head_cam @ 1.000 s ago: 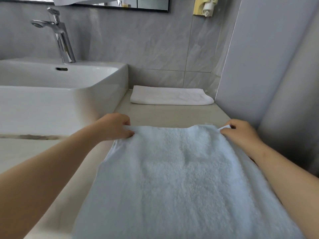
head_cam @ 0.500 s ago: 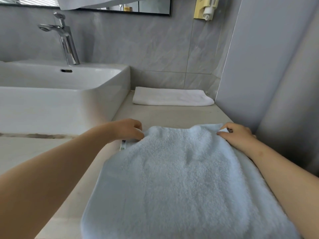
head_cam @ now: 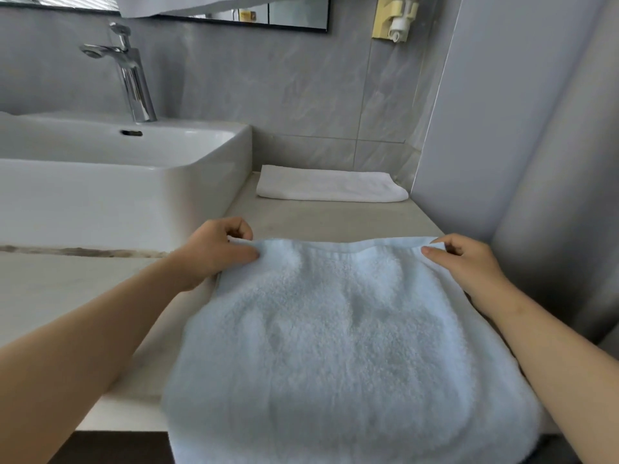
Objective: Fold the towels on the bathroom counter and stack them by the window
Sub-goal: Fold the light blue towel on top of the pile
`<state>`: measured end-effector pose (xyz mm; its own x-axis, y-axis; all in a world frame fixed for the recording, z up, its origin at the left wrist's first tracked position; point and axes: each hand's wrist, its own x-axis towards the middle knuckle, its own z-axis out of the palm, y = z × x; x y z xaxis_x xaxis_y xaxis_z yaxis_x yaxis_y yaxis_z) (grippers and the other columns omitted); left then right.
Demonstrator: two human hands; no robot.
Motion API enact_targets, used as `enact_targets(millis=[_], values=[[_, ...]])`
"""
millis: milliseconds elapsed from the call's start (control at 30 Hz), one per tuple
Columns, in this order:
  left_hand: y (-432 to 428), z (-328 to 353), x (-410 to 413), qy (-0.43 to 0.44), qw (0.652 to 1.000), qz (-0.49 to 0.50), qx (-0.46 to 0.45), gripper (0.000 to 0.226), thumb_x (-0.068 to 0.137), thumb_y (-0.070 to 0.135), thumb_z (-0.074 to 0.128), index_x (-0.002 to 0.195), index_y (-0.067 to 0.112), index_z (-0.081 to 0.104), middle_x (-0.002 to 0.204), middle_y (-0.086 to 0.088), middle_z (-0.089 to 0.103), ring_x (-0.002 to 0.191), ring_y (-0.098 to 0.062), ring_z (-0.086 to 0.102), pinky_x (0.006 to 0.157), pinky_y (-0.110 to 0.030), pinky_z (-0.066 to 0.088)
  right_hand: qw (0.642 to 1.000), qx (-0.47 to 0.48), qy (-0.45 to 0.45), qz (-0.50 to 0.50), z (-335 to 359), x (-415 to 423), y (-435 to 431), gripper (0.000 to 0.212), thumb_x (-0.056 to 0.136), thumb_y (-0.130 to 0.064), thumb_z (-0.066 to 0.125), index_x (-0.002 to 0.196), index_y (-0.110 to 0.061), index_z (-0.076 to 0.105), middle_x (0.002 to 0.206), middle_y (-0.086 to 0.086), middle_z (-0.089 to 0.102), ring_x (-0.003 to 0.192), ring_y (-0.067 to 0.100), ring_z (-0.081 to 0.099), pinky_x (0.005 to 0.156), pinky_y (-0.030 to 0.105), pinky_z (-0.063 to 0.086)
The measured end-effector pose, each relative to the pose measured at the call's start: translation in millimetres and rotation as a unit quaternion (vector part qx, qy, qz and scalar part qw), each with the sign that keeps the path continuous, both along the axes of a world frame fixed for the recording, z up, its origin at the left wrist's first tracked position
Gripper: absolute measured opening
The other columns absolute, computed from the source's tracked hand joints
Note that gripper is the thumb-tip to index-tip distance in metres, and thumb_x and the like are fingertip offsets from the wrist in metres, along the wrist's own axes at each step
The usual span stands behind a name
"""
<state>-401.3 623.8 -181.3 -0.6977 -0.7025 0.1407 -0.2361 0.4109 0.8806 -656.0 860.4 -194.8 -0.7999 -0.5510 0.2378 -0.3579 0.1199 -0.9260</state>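
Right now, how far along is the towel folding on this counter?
Done: one white towel lies folded at the back of the counter, by the wall. In hand: the blue towel lies spread in front, the left-hand grip and right-hand grip each pinching a far corner. Left: finish folding it and stack it; no window is in view, so the stacking spot cannot be confirmed.
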Motion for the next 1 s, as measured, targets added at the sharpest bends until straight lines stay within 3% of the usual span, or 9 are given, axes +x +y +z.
enact_targets(millis=[167,233,333,367,467,567,667,767,1000], values=[[0.3,20.4,32.9,0.061,0.997,-0.039,0.031,0.026,0.051,0.012,0.086,0.056,0.019,0.061,0.081,-0.003,0.066,0.077,-0.015,0.061,0.062,-0.017,0.05,0.998,-0.049,-0.033,0.029,3.0,18.9,25.6,0.014,0.083,-0.008,0.068,0.07,-0.013,0.066,0.068,0.004,0.063,0.055,0.009,0.06,0.058,0.024,0.048],[3.7,31.1,46.6,0.051,0.997,-0.056,0.035,0.041,0.031,0.031,0.093,0.055,0.019,0.062,0.07,0.001,0.065,0.069,-0.011,0.061,0.059,-0.016,0.05,0.993,-0.079,-0.072,0.05,7.3,27.7,37.1,0.011,0.076,-0.018,0.075,0.069,-0.015,0.068,0.066,0.002,0.066,0.057,0.011,0.063,0.064,0.031,0.049],[9.3,41.4,64.5,0.042,0.997,-0.056,0.03,0.059,0.013,0.052,0.09,0.055,0.02,0.064,0.068,-0.003,0.063,0.065,-0.012,0.059,0.06,-0.02,0.048,0.985,-0.097,-0.11,0.093,16.8,40.4,51.8,0.055,0.031,-0.055,0.088,0.068,-0.018,0.071,0.067,-0.001,0.07,0.06,0.01,0.067,0.057,0.024,0.055],[12.4,44.6,69.1,0.046,0.997,-0.06,0.03,0.061,0.014,0.05,0.09,0.056,0.017,0.062,0.065,-0.001,0.061,0.062,-0.011,0.058,0.057,-0.018,0.047,0.983,-0.103,-0.115,0.098,20.5,44.9,55.3,0.056,0.032,-0.055,0.088,0.07,-0.017,0.07,0.066,-0.002,0.07,0.059,0.009,0.067,0.055,0.023,0.054],[24.1,54.9,81.7,0.067,0.993,-0.075,0.057,0.068,0.01,0.048,0.092,0.057,0.011,0.059,0.056,0.002,0.058,0.054,-0.006,0.057,0.05,-0.013,0.047,0.975,-0.137,-0.14,0.103,32.4,57.4,63.4,0.01,0.082,-0.017,0.067,0.076,-0.011,0.062,0.057,-0.006,0.067,0.051,0.006,0.064,0.051,0.021,0.051],[34.0,65.3,93.4,0.095,0.99,-0.077,0.067,0.06,0.009,0.05,0.091,0.05,0.017,0.062,0.057,0.002,0.06,0.055,-0.006,0.059,0.052,-0.013,0.048,0.962,-0.182,-0.151,0.134,45.6,65.9,70.9,0.025,0.053,-0.029,0.085,0.066,-0.018,0.067,0.059,-0.004,0.068,0.054,0.008,0.065,0.052,0.02,0.052],[39.2,70.9,103.8,0.092,0.995,-0.045,-0.004,0.046,0.025,0.046,0.092,0.049,0.021,0.064,0.062,0.003,0.064,0.061,-0.007,0.06,0.059,-0.017,0.051,0.961,-0.193,-0.124,0.155,59.0,75.5,76.6,0.055,0.014,-0.049,0.091,0.056,-0.022,0.068,0.061,-0.003,0.067,0.058,0.01,0.066,0.053,0.019,0.053],[42.5,67.7,107.8,0.005,0.979,0.054,-0.199,0.024,0.064,0.026,0.086,0.058,0.024,0.063,0.076,-0.003,0.067,0.068,-0.012,0.058,0.073,-0.033,0.051,0.967,-0.181,-0.082,0.158,66.4,82.4,79.0,0.056,0.011,-0.055,0.09,0.05,-0.024,0.064,0.056,-0.006,0.063,0.054,0.007,0.062,0.051,0.015,0.049],[54.6,72.6,120.6,0.012,0.966,0.062,-0.25,0.031,0.079,0.023,0.073,0.064,0.01,0.05,0.062,-0.003,0.051,0.057,-0.012,0.041,0.054,-0.022,0.035,0.975,-0.158,-0.079,0.135,63.5,95.1,89.8,0.061,0.011,-0.061,0.088,0.049,-0.025,0.058,0.055,-0.008,0.059,0.053,0.005,0.057,0.05,0.017,0.048]])
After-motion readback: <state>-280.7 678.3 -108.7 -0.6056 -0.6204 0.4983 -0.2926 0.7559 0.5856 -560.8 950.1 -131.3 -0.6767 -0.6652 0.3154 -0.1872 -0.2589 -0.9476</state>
